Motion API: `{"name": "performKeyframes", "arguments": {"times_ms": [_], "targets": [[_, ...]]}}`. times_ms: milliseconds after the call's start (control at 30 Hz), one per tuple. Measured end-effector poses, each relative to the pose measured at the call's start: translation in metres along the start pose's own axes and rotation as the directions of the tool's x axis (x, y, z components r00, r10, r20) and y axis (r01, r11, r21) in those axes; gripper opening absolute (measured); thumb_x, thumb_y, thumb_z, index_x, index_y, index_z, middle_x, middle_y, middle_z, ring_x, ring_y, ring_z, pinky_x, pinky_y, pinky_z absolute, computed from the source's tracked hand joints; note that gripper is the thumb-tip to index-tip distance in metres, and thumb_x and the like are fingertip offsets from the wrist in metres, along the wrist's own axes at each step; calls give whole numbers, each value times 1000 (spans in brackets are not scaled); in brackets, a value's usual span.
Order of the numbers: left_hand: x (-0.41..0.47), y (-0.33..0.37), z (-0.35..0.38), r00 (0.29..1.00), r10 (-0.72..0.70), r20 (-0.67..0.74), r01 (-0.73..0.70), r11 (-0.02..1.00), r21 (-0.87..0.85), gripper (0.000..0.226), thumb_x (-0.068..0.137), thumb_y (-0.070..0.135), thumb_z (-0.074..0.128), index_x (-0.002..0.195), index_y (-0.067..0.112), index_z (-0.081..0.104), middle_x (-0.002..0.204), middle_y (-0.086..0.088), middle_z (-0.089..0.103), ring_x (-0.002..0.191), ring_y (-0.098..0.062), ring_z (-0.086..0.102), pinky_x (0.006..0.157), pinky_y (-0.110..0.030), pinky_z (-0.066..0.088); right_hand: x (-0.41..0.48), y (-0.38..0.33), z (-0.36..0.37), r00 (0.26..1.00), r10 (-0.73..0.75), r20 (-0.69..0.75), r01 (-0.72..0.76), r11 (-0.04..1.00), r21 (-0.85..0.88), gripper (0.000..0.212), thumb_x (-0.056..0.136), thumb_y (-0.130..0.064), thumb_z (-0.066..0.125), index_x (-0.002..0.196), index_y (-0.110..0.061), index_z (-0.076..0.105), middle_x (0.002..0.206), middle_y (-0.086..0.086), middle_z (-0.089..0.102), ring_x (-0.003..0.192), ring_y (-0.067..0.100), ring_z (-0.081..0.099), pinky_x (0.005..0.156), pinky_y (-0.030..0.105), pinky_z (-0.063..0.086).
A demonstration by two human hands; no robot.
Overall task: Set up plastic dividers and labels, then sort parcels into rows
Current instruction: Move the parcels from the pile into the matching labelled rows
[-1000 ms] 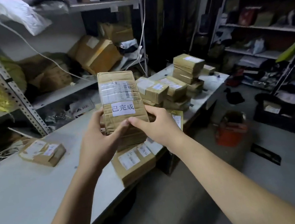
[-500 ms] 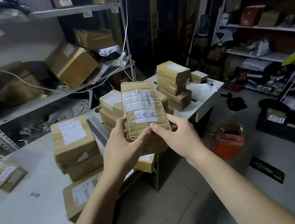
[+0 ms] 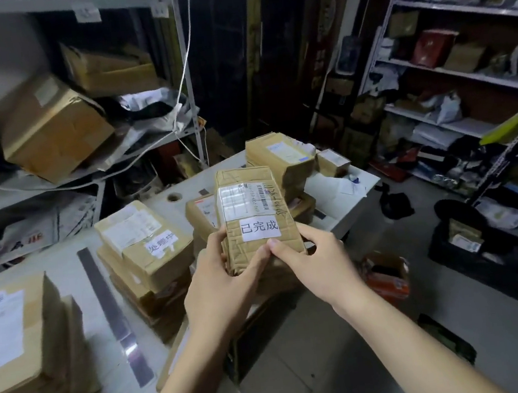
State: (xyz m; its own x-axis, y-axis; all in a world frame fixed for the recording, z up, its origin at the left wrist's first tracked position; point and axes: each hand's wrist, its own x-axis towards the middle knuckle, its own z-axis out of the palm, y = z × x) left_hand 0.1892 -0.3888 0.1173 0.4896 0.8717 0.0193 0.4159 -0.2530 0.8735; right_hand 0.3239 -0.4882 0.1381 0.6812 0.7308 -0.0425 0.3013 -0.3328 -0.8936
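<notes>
The person holds a brown taped parcel (image 3: 252, 203) up in both hands. The left hand (image 3: 226, 287) wraps round its near left corner. The right hand (image 3: 319, 267) pinches its near right corner, thumb on top. Both thumbs sit just under the white label (image 3: 259, 227), so the words can be read.

That helps, because the label probably tells which row the parcel goes in. Left of the grip is a pile (image 3: 147, 251) with a different label. Past that pile, a grey divider strip (image 3: 112, 310) lies on the table (image 3: 183, 192). A taller pile (image 3: 279, 158) stands beyond the grip.

The person should match the label first. Then the parcel should go down flat and square on the matching pile, so it does not slide off.
</notes>
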Motion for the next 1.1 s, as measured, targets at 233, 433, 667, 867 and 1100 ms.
{"name": "performKeyframes", "arguments": {"times_ms": [233,433,667,867,1100], "targets": [[68,11,52,986,-102,-130,100,995,-16,46,85,81,47,123,56,43,104,21,66,96,-10,67,89,-48,55,105,24,-23,991,-60,123,63,998,-20,33,79,-65,67,111,-58,67,100,-37,71,105,-2,65,94,38,56],[119,31,84,947,-183,-263,188,982,-7,47,94,72,39,136,51,42,124,9,65,106,-15,64,93,-48,53,196,32,-32,944,-116,310,132,991,-31,38,84,-62,68,119,-46,69,102,-31,72,102,-3,65,92,31,55],[164,14,90,889,-345,-301,306,937,-170,50,89,63,60,136,46,50,125,14,67,112,-11,65,100,-47,54,263,40,12,852,-129,507,159,987,-15,48,85,-58,70,129,-38,66,121,-22,71,112,6,63,97,36,54],[168,-3,89,899,-349,-263,310,934,-178,48,95,54,63,140,46,49,126,21,67,115,-2,63,105,-43,52,277,55,33,826,-135,547,190,981,-44,59,80,-67,67,132,-40,63,122,-22,69,113,7,61,97,42,56],[154,14,66,904,-277,-326,329,937,117,68,96,46,64,156,31,35,130,8,59,113,-10,63,97,-35,55,269,31,28,868,-298,397,421,866,-271,61,84,-58,70,138,-33,54,131,-9,60,120,16,54,97,38,51]]}}
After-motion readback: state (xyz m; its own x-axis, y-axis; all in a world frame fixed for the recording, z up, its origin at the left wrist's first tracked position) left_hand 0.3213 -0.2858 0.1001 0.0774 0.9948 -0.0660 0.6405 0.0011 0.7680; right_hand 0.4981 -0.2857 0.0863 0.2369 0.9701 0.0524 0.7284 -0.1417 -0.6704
